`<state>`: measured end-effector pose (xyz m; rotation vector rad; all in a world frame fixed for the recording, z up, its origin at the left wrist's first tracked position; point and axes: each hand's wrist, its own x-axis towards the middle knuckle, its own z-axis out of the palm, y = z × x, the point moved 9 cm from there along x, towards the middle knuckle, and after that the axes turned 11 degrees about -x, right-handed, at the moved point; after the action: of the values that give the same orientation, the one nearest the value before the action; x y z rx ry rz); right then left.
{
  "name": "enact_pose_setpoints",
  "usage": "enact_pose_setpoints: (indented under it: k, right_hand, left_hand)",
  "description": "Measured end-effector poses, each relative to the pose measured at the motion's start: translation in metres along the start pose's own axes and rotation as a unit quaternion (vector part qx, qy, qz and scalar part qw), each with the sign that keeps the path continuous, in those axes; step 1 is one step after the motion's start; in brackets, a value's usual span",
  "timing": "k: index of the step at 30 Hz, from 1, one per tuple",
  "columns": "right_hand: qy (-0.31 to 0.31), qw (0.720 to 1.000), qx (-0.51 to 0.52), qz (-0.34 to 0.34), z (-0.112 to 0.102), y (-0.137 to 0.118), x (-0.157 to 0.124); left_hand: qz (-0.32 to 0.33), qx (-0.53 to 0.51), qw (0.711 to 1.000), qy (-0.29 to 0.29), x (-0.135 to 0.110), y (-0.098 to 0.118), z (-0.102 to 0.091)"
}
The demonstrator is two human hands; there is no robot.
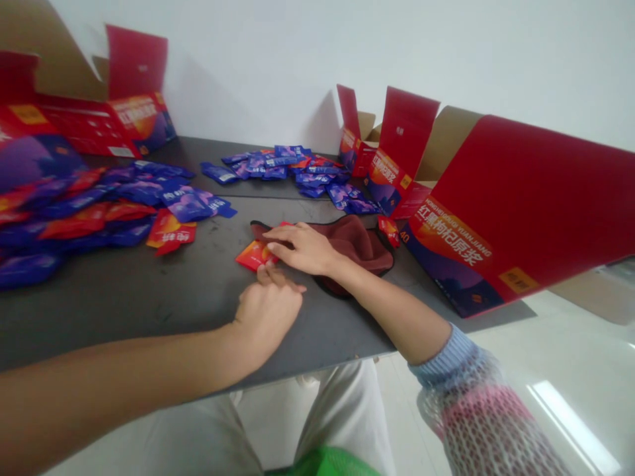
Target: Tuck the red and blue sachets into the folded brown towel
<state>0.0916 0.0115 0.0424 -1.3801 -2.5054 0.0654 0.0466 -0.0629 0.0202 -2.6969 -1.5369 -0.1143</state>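
My right hand (302, 248) lies flat with fingers stretched over a red sachet (253, 254) on the dark grey table (149, 291), its wrist resting on a dark red cloth (360, 241). My left hand (265, 311) sits just in front of it, fingers curled in, thumb tip pointing toward the sachet; whether it holds anything is hidden. Another small red sachet (388, 229) lies at the cloth's right edge.
A big heap of blue and red sachets (89, 208) covers the table's left. A smaller blue heap (292, 170) lies at the back. Open red cartons stand at the right (501, 218), back centre (391, 162) and back left (99, 119). The table edge runs close to my knees.
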Motion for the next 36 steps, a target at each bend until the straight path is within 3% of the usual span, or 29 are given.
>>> enact_pose_setpoints:
  k: [7, 14, 16, 22, 27, 31, 36]
  right_hand:
    - [0.002, 0.991, -0.078, 0.112, 0.006, 0.045, 0.012]
    - [0.011, 0.983, -0.137, 0.120, 0.005, 0.042, 0.012]
    - [0.013, 0.986, -0.139, 0.094, 0.006, 0.038, 0.011]
    - [0.023, 0.991, -0.084, -0.099, 0.005, -0.006, 0.005]
    - [-0.004, 0.991, -0.055, -0.125, 0.008, -0.030, 0.003]
    - [0.058, 0.995, -0.082, -0.012, -0.004, -0.011, 0.002]
    - [0.113, 0.963, -0.169, 0.179, -0.016, 0.030, -0.006]
  left_hand:
    - [-0.008, -0.003, 0.999, -0.031, -0.006, 0.005, 0.004]
    - [-0.015, 0.019, 0.999, -0.046, -0.006, 0.008, -0.003]
    - [0.001, 0.032, 0.998, -0.049, -0.004, 0.011, -0.002]
    - [0.073, 0.054, 0.995, -0.038, 0.001, 0.021, 0.000]
    - [0.061, 0.048, 0.995, -0.060, 0.003, 0.021, -0.003]
    - [0.066, 0.025, 0.996, -0.050, 0.002, 0.021, -0.007]
    - [0.064, 0.017, 0.997, -0.041, 0.003, 0.020, -0.008]
